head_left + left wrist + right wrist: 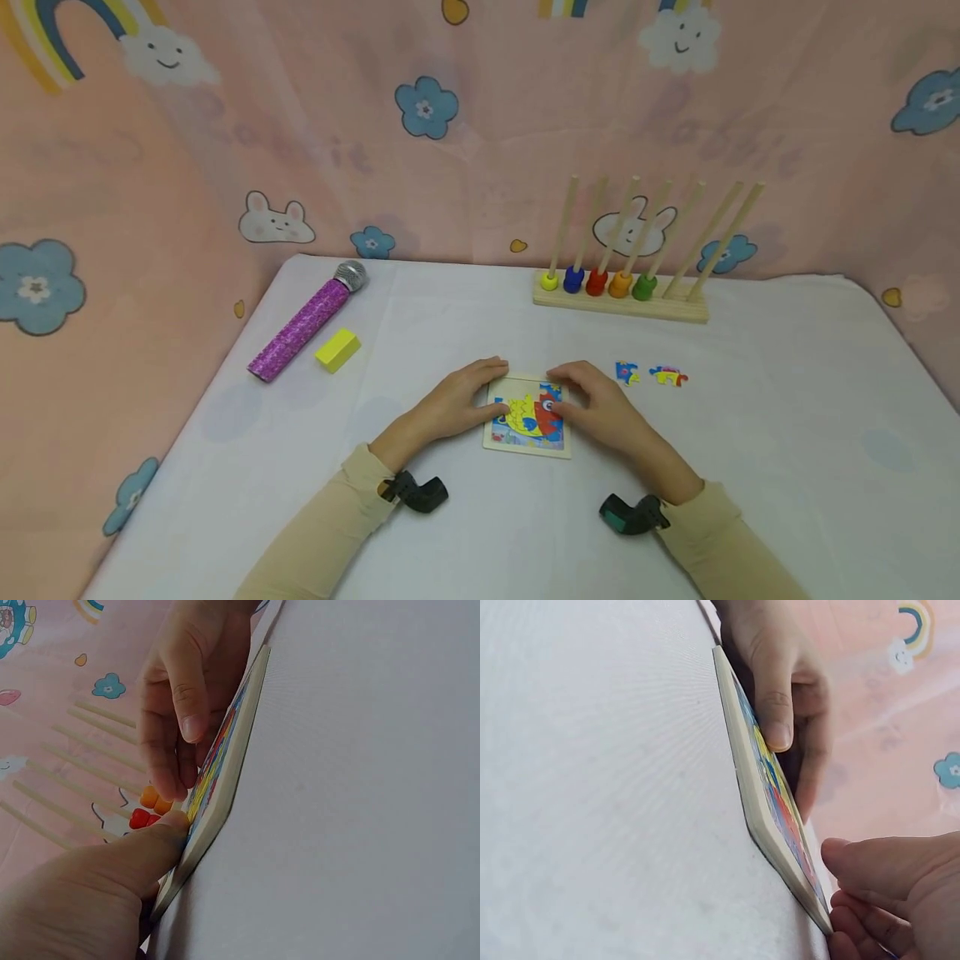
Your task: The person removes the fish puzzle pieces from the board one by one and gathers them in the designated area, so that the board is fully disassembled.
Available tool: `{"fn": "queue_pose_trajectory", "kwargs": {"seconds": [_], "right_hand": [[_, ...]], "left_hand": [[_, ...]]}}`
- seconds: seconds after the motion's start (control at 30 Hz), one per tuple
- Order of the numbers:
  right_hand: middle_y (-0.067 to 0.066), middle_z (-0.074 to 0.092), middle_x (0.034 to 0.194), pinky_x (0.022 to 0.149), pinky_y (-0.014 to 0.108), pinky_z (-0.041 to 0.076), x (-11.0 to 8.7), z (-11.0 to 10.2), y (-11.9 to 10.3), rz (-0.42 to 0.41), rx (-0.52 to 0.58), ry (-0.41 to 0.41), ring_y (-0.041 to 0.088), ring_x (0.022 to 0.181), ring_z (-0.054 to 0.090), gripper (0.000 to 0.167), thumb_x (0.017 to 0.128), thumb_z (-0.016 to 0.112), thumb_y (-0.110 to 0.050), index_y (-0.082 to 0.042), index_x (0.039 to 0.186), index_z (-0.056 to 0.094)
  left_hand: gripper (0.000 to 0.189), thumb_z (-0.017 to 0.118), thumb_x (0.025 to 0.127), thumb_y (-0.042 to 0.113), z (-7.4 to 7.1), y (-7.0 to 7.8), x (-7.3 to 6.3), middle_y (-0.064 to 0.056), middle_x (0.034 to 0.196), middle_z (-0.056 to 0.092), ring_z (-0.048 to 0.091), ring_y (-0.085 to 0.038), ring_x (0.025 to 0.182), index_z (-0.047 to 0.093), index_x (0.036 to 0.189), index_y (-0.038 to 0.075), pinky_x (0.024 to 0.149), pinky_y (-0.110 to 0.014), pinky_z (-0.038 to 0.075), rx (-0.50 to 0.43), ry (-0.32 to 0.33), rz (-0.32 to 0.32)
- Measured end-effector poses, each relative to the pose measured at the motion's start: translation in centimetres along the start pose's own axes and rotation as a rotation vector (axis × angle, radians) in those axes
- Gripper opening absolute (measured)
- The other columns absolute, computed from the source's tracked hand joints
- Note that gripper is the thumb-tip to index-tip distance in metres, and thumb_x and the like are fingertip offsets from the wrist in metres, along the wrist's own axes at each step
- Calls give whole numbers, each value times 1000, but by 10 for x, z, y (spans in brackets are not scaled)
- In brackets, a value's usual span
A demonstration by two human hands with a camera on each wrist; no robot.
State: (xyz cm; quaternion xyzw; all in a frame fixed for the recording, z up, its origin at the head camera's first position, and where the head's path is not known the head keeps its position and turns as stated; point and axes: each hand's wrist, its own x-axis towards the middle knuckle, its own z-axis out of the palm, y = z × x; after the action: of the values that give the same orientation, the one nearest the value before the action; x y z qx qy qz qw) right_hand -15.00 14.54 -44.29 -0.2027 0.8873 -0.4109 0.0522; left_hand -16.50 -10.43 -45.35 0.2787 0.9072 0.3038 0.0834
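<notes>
A small square wooden jigsaw puzzle (pixel 527 421) with a red and yellow fish picture lies on the table. Bare wood shows in its upper left part. My left hand (pixel 455 402) grips its left side, thumb on the picture and fingers along the far edge. At the right side, the fingers of my right hand (pixel 603 407) touch the border, while the thumb (pixel 847 859) hovers just off the surface. In the left wrist view that right hand (pixel 191 682) is loosely bent. Two loose puzzle pieces, a blue one (pixel 627 372) and a multicoloured one (pixel 668 376), lie to the right.
A wooden peg stand (pixel 621 307) with coloured beads on several rods stands at the back right. To the left lie a purple glitter microphone (pixel 300 330) and a yellow block (pixel 338 350). A printed pink cloth (pixel 480 167) hangs behind the white table (pixel 787 433).
</notes>
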Motion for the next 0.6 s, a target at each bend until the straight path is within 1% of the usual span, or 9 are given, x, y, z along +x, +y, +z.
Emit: {"fn": "queue_pose_trajectory", "kwargs": {"seconds": [0.1, 0.2, 0.4, 0.6], "right_hand": [[9, 54, 125, 105, 51, 40, -1, 1, 1, -30, -31, -4, 29, 122, 49, 34, 87, 68, -16, -7, 120, 61], [10, 53, 125, 105, 51, 39, -2, 3, 1, -51, -54, -7, 30, 122, 49, 34, 87, 69, -17, -6, 119, 62], [12, 52, 124, 104, 53, 40, -2, 3, 2, -85, -76, -21, 31, 120, 48, 35, 86, 69, -14, -3, 118, 60], [12, 52, 122, 104, 52, 40, 0, 2, 1, -88, -87, -33, 31, 118, 49, 33, 86, 69, -13, -4, 116, 60]], "left_hand": [[65, 64, 89, 41, 1, 0, 0, -3, 150, 38, 31, -17, 141, 44, 142, 12, 114, -36, 31, 1, -2, -7], [65, 64, 89, 42, 1, -1, 0, -3, 150, 38, 32, -17, 141, 44, 142, 12, 114, -36, 31, 2, -4, -7], [63, 66, 89, 37, 0, 0, 0, -6, 148, 41, 33, -20, 140, 46, 140, 7, 114, -36, 31, -13, 12, 25], [63, 67, 88, 36, 0, 0, 0, -6, 148, 42, 34, -19, 140, 46, 140, 7, 114, -35, 31, -12, 17, 25]]}}
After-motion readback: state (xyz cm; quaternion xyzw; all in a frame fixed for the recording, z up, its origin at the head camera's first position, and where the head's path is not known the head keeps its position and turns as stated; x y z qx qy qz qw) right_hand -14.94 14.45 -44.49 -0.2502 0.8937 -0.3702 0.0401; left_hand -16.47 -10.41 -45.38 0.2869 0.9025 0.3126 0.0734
